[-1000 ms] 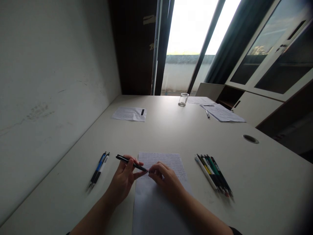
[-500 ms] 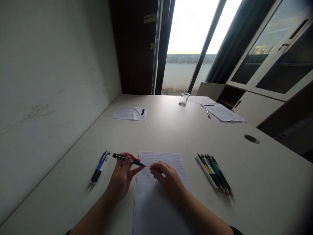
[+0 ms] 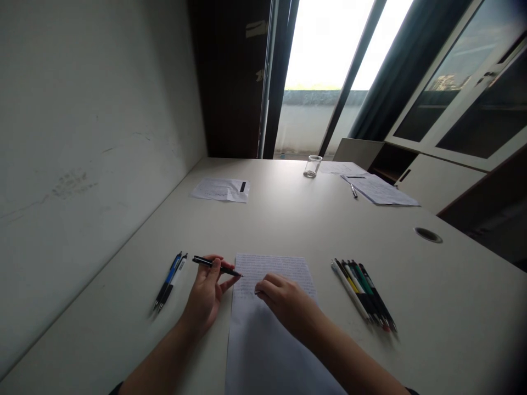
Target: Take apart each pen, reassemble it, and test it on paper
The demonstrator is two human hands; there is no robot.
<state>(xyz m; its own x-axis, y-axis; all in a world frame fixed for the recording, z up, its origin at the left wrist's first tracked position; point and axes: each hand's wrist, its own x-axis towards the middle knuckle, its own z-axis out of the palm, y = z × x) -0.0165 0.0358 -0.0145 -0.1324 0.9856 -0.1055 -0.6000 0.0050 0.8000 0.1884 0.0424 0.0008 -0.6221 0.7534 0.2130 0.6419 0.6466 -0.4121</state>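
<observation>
The left hand [image 3: 206,296] pinches a black pen [image 3: 229,270], tip above a sheet of paper [image 3: 251,343]. Over the sheet, the right hand [image 3: 286,300] pinches a tiny piece [image 3: 256,292], unidentifiable.

1. I see the pen [image 3: 202,261] in the left hand [image 3: 206,294] as glossy black.
2. The tiny part [image 3: 256,292] in the right hand [image 3: 285,300] gives me a greyish glint, too small to read further.
3. The sheet [image 3: 263,329] nearest me is white, banded with rows of dark writing up top, plain below.
4. Leftward I get a blue pen [image 3: 170,275] and a white pen [image 3: 177,277], both with black grips.
5. In the pen row [image 3: 362,293] on the right I pick out white, yellow, green and black, plus a reddish spot low down.
6. The tabletop [image 3: 280,225] reads off-white; the wall [image 3: 94,109], grey with darker smudges.
</observation>
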